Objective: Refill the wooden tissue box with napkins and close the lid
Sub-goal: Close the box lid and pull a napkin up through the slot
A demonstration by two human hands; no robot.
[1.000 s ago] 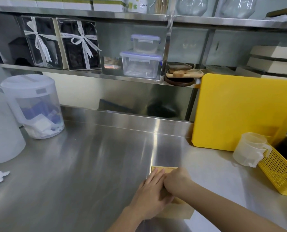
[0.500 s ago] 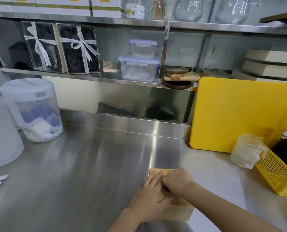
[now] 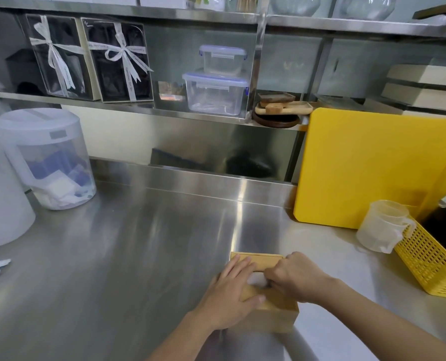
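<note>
Hands cover most of what I see closest: my left hand (image 3: 231, 295) lies flat, fingers spread, on the wooden tissue box (image 3: 270, 308), while my right hand (image 3: 292, 278) curls narrow at the white napkin (image 3: 255, 279) showing in the lid's slot. The box sits on the brushed steel counter (image 3: 138, 256), near its front edge. To the right stand a yellow mesh basket (image 3: 430, 264) and a cloudy plastic jug (image 3: 383, 227), with a smooth yellow cutting board (image 3: 373, 165) leaning behind. Far left, a round lidded tub (image 3: 45, 157).
</note>
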